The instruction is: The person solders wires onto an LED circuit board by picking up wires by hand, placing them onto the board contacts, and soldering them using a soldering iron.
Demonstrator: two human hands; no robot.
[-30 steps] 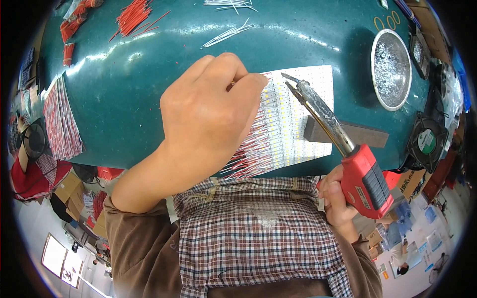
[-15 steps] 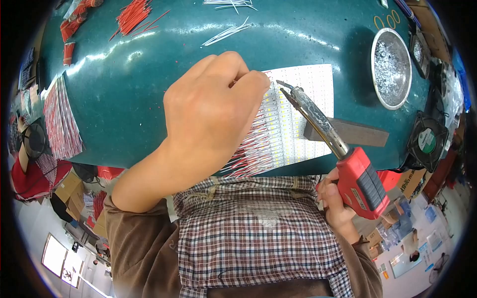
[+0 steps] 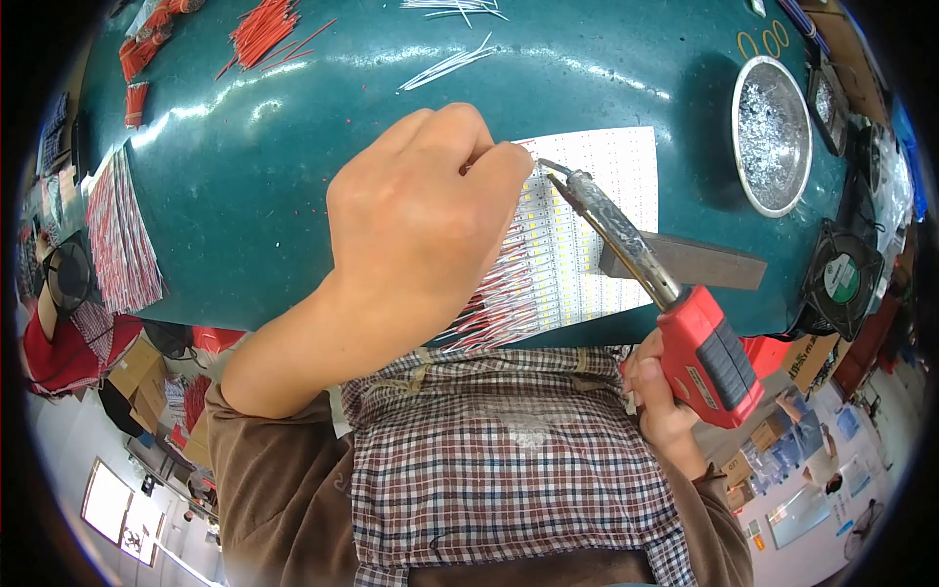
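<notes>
My left hand (image 3: pixel 416 201) is closed in a pinch over the upper left of a white LED strip sheet (image 3: pixel 606 186). Whatever sits between its fingertips is hidden, though a bit of red shows just behind them. Rows of yellow LEDs cover part of the sheet, and red and white wires (image 3: pixel 499 293) fan out from its left side beneath my wrist. My right hand (image 3: pixel 660 391) grips a soldering iron (image 3: pixel 709 357) with a red and black handle. Its thin metal tip points up and left, ending close beside my left fingertips at the sheet's upper part.
A dark grey bar (image 3: pixel 694 262) lies across the sheet's right side. Farther right stand a metal bowl (image 3: pixel 773 137) of silvery bits and a small black fan (image 3: pixel 841 274). Red wires (image 3: pixel 264 34), white wires (image 3: pixel 445 64) and a wire bundle (image 3: pixel 122 235) lie on the green table (image 3: pixel 235 205).
The soldering iron has shifted slightly left and up, its tip nearer my left fingertips. My left hand has moved a touch to the right, still pinching.
</notes>
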